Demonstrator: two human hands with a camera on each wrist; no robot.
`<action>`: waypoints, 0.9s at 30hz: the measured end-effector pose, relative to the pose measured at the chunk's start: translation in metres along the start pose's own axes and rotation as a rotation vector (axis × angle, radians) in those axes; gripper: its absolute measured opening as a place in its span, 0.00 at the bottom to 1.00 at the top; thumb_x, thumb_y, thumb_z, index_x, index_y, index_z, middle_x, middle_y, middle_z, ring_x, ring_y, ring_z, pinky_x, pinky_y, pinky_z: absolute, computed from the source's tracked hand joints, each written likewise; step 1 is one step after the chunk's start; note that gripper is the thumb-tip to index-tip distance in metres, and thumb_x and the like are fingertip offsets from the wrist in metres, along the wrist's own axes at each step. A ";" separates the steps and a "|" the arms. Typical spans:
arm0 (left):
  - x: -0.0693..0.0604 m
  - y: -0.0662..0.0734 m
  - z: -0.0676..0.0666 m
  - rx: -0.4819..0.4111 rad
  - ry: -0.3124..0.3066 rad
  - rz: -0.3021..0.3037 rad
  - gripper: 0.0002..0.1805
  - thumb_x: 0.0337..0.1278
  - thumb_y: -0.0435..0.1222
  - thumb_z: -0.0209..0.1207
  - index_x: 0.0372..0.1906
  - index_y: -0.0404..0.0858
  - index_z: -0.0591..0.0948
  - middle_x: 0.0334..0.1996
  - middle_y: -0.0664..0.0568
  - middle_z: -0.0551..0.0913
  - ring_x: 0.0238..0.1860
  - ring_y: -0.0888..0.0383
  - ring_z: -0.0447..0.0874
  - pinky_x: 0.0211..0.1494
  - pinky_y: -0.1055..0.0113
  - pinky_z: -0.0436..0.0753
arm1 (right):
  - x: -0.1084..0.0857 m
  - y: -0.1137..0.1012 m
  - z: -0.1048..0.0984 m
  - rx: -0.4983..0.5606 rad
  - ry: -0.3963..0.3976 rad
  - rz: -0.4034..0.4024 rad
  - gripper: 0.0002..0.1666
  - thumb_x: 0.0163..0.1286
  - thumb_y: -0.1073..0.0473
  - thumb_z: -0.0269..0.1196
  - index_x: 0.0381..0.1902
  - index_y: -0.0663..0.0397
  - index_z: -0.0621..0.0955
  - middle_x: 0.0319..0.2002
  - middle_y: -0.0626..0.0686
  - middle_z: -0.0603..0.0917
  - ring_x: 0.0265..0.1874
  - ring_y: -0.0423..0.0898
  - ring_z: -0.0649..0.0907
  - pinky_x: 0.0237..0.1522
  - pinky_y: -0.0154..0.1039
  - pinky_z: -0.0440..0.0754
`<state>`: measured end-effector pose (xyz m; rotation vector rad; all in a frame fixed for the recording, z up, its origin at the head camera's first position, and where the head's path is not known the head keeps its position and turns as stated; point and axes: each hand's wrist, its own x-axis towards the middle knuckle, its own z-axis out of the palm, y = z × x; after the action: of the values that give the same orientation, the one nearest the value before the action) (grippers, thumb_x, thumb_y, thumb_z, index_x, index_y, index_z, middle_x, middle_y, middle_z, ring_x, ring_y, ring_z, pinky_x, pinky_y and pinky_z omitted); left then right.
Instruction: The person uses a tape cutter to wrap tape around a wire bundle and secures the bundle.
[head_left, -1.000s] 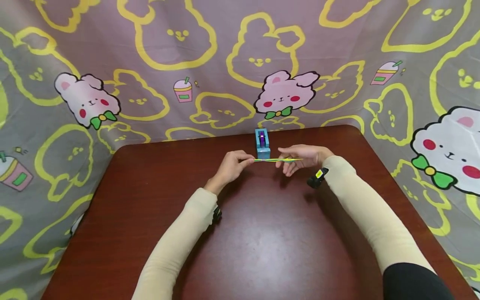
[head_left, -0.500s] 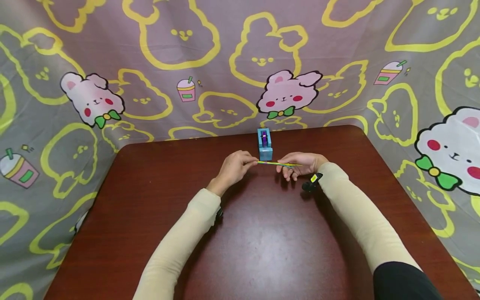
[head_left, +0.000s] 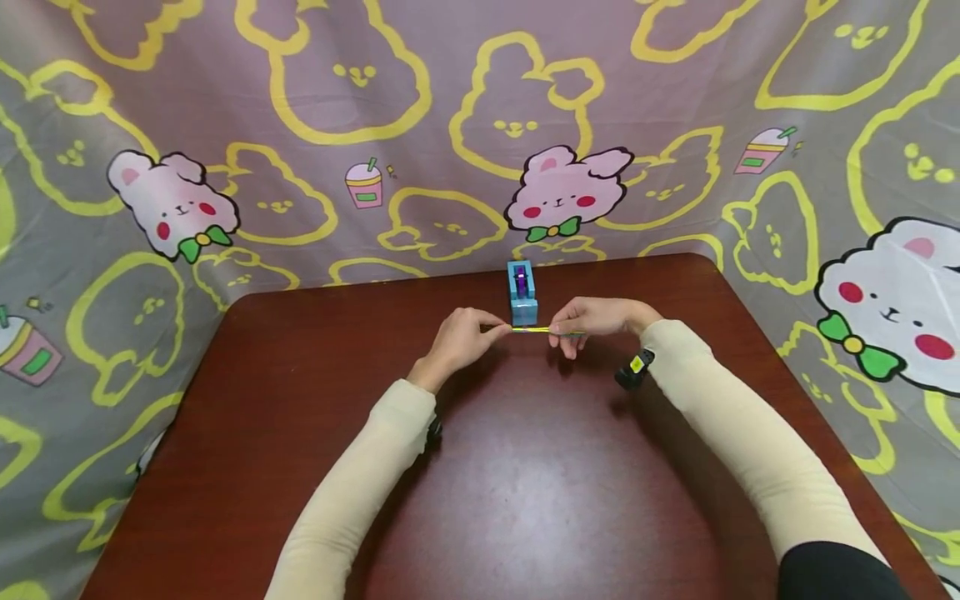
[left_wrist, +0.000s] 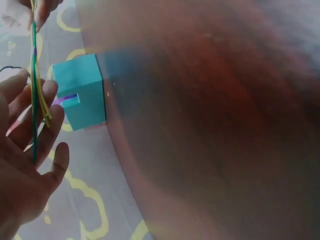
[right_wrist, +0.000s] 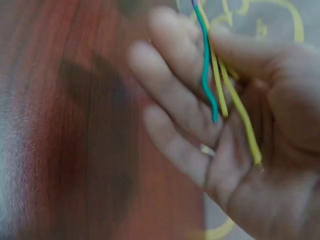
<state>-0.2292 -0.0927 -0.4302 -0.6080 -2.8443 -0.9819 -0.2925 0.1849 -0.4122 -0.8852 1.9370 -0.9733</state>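
Observation:
Several thin yellow and green wires (head_left: 532,330) stretch between the two hands, just in front of a blue tape dispenser (head_left: 522,310) with a purple hub. My left hand (head_left: 460,337) pinches the bundle between thumb and fingertips at its left part. On the other side, my right hand (head_left: 592,318) pinches it between thumb and index finger. In the right wrist view, loose ends of a green wire (right_wrist: 206,65) and yellow wires (right_wrist: 245,122) lie over the palm, with the other fingers loosely bent. The left wrist view shows wire ends (left_wrist: 46,112) crossing the left fingers.
The dark red-brown wooden table (head_left: 540,483) spreads around the hands. A patterned cloth (head_left: 435,100) hangs behind it and along both sides. Black wrist cameras, such as the right one (head_left: 634,371), sit below the sleeves.
My right hand's thumb and fingers have drawn together on the wires, after being spread around them. The right hand sits closer to the left, and the visible wire span is shorter.

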 end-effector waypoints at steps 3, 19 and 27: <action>0.006 0.000 -0.001 -0.072 -0.027 -0.036 0.15 0.69 0.47 0.62 0.45 0.41 0.91 0.36 0.54 0.89 0.35 0.58 0.84 0.46 0.60 0.81 | -0.005 -0.012 0.006 -0.175 0.098 -0.053 0.17 0.81 0.60 0.53 0.43 0.69 0.82 0.26 0.56 0.83 0.29 0.56 0.83 0.40 0.57 0.82; 0.036 -0.028 -0.003 -0.508 -0.386 -0.270 0.24 0.73 0.48 0.56 0.39 0.30 0.89 0.23 0.47 0.85 0.23 0.58 0.75 0.32 0.62 0.77 | -0.006 -0.013 0.042 -0.844 0.597 -0.199 0.09 0.68 0.64 0.68 0.46 0.57 0.89 0.36 0.50 0.88 0.35 0.46 0.85 0.42 0.46 0.84; 0.038 -0.033 0.000 -0.604 -0.444 -0.283 0.20 0.71 0.43 0.61 0.41 0.28 0.88 0.22 0.48 0.84 0.25 0.60 0.76 0.33 0.66 0.78 | -0.005 0.008 0.057 -1.024 0.763 -0.311 0.10 0.66 0.64 0.70 0.45 0.57 0.89 0.28 0.52 0.82 0.27 0.49 0.80 0.33 0.44 0.82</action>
<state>-0.2767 -0.1035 -0.4420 -0.5150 -3.0379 -2.0244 -0.2430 0.1754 -0.4404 -1.5548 3.1168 -0.4294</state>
